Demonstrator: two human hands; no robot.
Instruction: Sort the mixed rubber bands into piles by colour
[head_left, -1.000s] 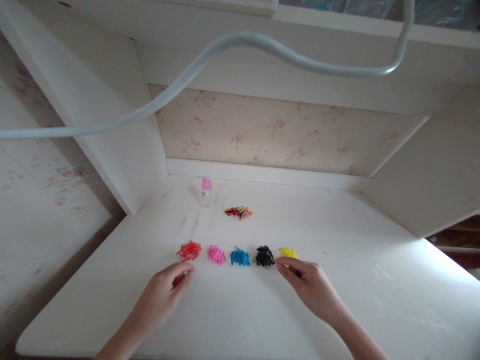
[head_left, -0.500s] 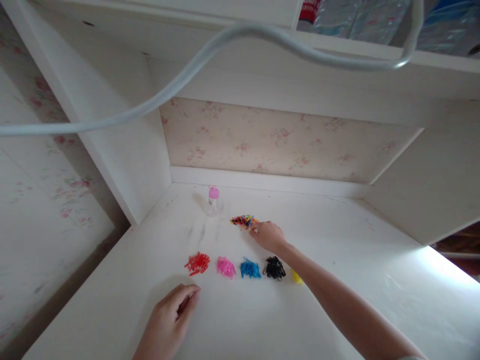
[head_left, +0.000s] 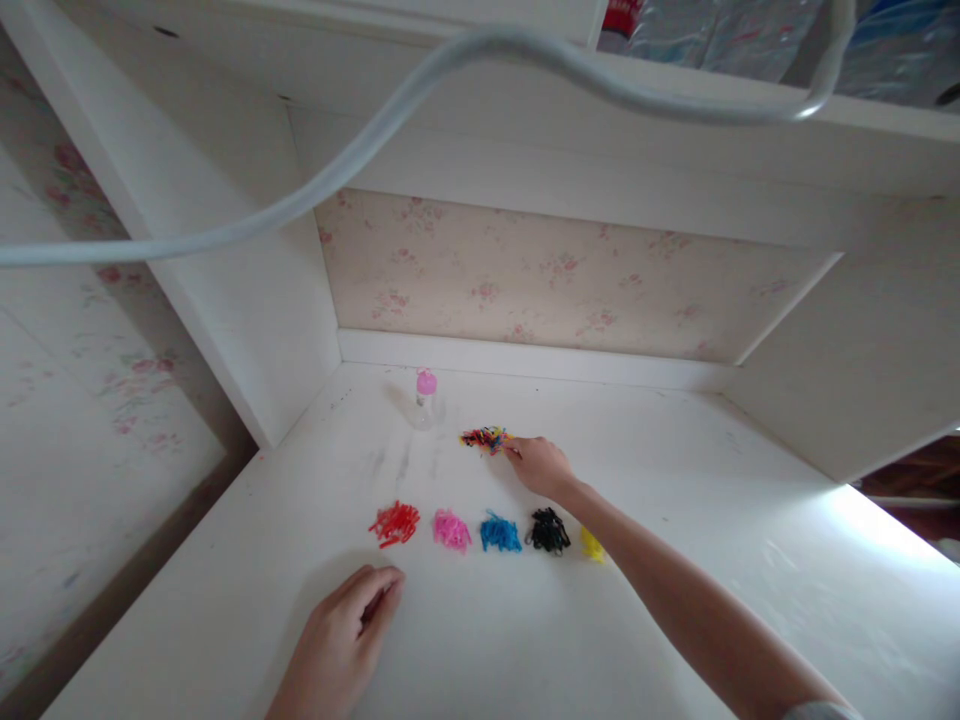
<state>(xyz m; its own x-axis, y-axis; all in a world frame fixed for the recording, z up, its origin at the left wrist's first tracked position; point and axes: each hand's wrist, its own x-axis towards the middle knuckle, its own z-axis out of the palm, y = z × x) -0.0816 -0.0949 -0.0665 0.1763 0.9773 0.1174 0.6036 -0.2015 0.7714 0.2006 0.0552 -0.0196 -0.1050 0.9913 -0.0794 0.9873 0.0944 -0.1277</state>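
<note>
My right hand [head_left: 541,466] reaches across to a mixed pile of small coloured rubber bands [head_left: 486,439]. Its thumb and forefinger pinch at the pile's right edge, on a band whose colour is hard to make out. My left hand [head_left: 343,630] rests on the table with its fingers curled closed, and nothing shows in it. Beyond it lies a heap of red rubber bands [head_left: 395,524]. In a row to the right are pink bands [head_left: 451,531], blue bands [head_left: 500,532], black bands [head_left: 549,531] and yellow bands [head_left: 592,545], the last partly hidden by my right forearm.
A small clear bottle with a pink cap [head_left: 426,385] stands on the white table [head_left: 480,640], behind and left of the mixed pile. A pale cable [head_left: 360,150] crosses the upper view. Plastic bottles [head_left: 712,40] sit on the shelf above. White panels enclose the back and sides.
My right hand has drawn slightly right at the mixed pile's edge, its fingers closer together. My left hand has barely moved. The view has shifted a little.
</note>
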